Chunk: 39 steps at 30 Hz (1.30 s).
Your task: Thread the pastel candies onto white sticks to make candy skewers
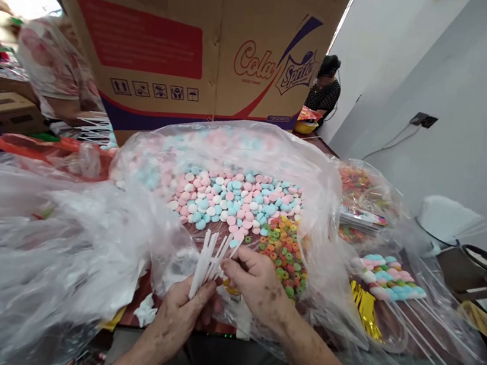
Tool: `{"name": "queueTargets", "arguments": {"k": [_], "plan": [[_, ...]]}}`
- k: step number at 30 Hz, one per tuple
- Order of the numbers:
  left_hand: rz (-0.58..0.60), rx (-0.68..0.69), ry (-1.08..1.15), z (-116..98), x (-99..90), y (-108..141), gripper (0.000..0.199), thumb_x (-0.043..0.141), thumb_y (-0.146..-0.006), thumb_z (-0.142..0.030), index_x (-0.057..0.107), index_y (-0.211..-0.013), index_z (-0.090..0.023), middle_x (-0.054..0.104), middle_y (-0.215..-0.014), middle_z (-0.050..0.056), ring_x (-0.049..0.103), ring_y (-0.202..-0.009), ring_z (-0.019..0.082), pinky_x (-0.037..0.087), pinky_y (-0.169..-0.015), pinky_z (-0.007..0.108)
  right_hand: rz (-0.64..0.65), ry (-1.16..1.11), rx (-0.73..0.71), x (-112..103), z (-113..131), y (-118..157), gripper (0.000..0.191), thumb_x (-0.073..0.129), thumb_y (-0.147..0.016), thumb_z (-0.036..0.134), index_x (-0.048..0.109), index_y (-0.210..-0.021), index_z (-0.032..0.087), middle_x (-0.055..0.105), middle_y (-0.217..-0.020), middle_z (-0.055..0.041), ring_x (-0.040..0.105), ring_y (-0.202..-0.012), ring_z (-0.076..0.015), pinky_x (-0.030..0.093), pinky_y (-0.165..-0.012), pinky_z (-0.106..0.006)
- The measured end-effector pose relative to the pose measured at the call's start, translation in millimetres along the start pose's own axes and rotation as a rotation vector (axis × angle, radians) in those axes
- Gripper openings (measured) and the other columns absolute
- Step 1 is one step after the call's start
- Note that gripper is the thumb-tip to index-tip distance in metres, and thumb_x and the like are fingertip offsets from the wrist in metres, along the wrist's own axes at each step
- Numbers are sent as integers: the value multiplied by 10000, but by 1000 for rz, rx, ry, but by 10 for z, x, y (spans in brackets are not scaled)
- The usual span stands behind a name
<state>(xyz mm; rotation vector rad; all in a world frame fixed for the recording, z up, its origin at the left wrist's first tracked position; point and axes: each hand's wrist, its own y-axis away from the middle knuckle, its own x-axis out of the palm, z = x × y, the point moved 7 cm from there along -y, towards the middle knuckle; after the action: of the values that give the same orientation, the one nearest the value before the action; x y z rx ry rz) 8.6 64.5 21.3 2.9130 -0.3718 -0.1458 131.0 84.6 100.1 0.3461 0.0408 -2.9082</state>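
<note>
My left hand (190,302) is closed round a bunch of thin white sticks (202,261), which point up and away from me. Beside it, the thumb and fingers of my right hand (260,281) pinch a white stick (235,248) at the bunch's right side. Just beyond the hands, pink, blue and white marshmallows (235,196) spill from a large clear plastic bag (323,187). Ring-shaped gummy candies (286,251) in green, orange and yellow lie to the right of them. Farther right rest several finished candy skewers (392,279) with white sticks, next to gold twist ties (365,311).
A tall cardboard carton (220,89) stands behind the candy. Crumpled clear plastic (46,252) covers the left side. At right are another bag of gummies (355,182) and a dark jug (474,270). One person (57,62) sits at far left, another (325,91) behind the carton.
</note>
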Motion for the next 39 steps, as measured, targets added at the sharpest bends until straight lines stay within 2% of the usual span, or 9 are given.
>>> {"name": "queueTargets", "arguments": {"k": [4, 7, 10, 13, 15, 19, 24, 28, 39], "plan": [[-45, 64, 34, -102, -18, -20, 383, 551, -859, -499, 691, -765, -155, 598, -512, -3, 530, -463, 134, 406, -456, 219, 37, 86, -33, -111, 63, -85, 197, 539, -845, 298, 575, -702, 166, 537, -628, 50, 473, -605, -96, 366, -575, -203], [-135, 86, 50, -158, -82, -29, 367, 548, -876, -478, 665, -721, -167, 543, -427, -35, 458, -388, 101, 351, -411, 195, 66, 122, -23, -277, 28, -158, 155, 520, -850, 295, 612, -893, 177, 589, -735, 31, 519, -635, -108, 381, -581, -210], [-171, 74, 133, -205, -106, -30, 415, 541, -880, -497, 645, -664, -158, 521, -383, -38, 429, -357, 84, 322, -384, 177, -9, 452, -9, -488, -121, -192, 131, 497, -855, 233, 603, -919, 189, 604, -795, 5, 531, -692, -131, 383, -626, -231], [-160, 34, 249, -224, -77, -25, 368, 579, -848, -488, 652, -734, -145, 571, -416, -29, 447, -337, 83, 319, -353, 169, 115, 849, -7, -436, -334, -126, 80, 527, -819, 144, 601, -809, 173, 609, -843, -37, 541, -794, -164, 381, -706, -259], [-174, 18, 328, -217, -66, -21, 313, 609, -817, -464, 636, -832, -152, 622, -475, -28, 445, -312, 80, 292, -317, 164, 179, 966, -6, -367, -442, -51, 96, 523, -816, 112, 602, -820, 166, 613, -919, -66, 550, -852, -178, 381, -733, -264], [-213, 9, 322, -155, -63, -37, 251, 622, -810, -419, 613, -825, -169, 531, -375, -75, 360, -275, 64, 238, -294, 149, 152, 985, 3, -399, -479, -35, 99, 515, -832, 114, 594, -809, 169, 614, -907, -57, 554, -831, -171, 379, -716, -253], [-204, -22, 232, -98, -26, -77, 334, 609, -803, -456, 559, -630, -175, 434, -296, -84, 332, -269, 49, 198, -309, 146, -8, 982, 48, -622, -325, -353, 173, 456, -892, 142, 612, -826, 175, 632, -824, -23, 551, -748, -133, 365, -656, -221], [-198, -27, 222, -85, -8, -61, 403, 603, -784, -520, 531, -571, -186, 398, -273, -88, 312, -258, 48, 189, -313, 158, 37, 1138, 161, -554, -344, -596, 178, 486, -887, 129, 663, -880, 150, 680, -846, -68, 597, -769, -148, 377, -643, -225], [-218, -43, 291, -19, -29, -17, 341, 675, -731, -490, 591, -747, -160, 580, -474, -56, 369, -267, 37, 191, -309, 169, 32, 1259, 234, -433, -387, -668, 265, 472, -877, 76, 664, -1048, 141, 692, -1039, -156, 660, -933, -222, 452, -734, -292]]}}
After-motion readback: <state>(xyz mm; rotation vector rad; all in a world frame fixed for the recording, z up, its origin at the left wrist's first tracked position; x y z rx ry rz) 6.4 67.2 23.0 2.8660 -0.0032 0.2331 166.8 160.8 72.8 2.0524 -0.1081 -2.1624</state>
